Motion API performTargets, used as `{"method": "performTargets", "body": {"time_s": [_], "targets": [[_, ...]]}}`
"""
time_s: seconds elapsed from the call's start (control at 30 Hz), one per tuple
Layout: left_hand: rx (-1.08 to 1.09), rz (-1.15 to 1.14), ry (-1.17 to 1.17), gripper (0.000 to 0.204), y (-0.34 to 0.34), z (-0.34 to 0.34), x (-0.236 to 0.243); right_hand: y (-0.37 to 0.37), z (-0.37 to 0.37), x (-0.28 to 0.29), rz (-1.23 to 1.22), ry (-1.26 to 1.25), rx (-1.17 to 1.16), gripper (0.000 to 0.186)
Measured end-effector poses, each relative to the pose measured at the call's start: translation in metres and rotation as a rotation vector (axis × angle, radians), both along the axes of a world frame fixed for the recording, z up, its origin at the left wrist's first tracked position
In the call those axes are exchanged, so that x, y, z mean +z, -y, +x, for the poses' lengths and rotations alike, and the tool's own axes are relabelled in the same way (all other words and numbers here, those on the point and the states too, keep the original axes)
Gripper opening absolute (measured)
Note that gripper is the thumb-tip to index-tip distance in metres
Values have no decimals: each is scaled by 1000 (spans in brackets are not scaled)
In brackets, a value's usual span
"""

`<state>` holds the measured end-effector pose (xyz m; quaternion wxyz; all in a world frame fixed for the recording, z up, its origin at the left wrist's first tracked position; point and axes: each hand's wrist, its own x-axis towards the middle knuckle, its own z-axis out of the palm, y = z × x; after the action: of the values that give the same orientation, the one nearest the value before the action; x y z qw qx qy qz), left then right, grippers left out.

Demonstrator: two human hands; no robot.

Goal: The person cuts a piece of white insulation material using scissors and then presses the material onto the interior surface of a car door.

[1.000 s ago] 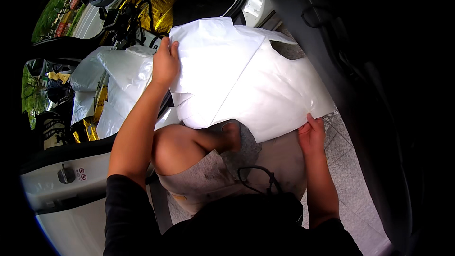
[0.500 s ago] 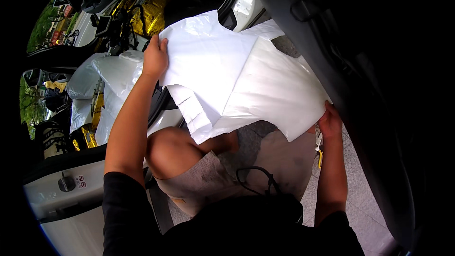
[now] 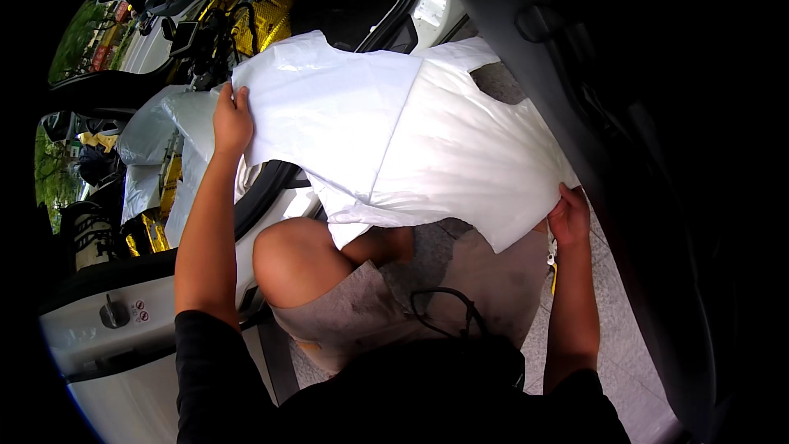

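My left hand grips the upper left edge of a large white sheet, its fingers closed on it. My right hand pinches the sheet's right corner. The sheet is spread between my hands above my bare knee, with cut-out edges, a seam or overlap down its middle, creases on the right half and a folded flap along the lower left. Behind my left hand lie translucent white plastic sheets in the car's opening.
An open car body holds gold foil-like lining and black cables. A white door panel is at lower left, a large dark panel at right. A yellow-handled tool lies on the stone pavement beside my right forearm.
Both hands have spread apart, my left moving left and down, my right moving right. The sheet is stretched wider and hangs further left, with its lower flap shifted.
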<state>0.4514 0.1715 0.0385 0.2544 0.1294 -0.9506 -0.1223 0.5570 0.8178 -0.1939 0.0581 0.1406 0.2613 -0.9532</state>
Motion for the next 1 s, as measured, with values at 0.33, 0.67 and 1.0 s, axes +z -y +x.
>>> {"method": "performTargets", "body": {"time_s": [0.33, 0.67, 1.0], "targets": [[169, -74, 14, 48, 42, 29, 41, 7, -5, -9, 37, 48, 15, 47], [217, -137, -10, 57, 110, 34, 81, 9, -15, -17, 40, 54, 49, 54], [378, -256, 45, 52, 195, 52, 116, 2, -17, -17, 16, 75, 82, 48]]}}
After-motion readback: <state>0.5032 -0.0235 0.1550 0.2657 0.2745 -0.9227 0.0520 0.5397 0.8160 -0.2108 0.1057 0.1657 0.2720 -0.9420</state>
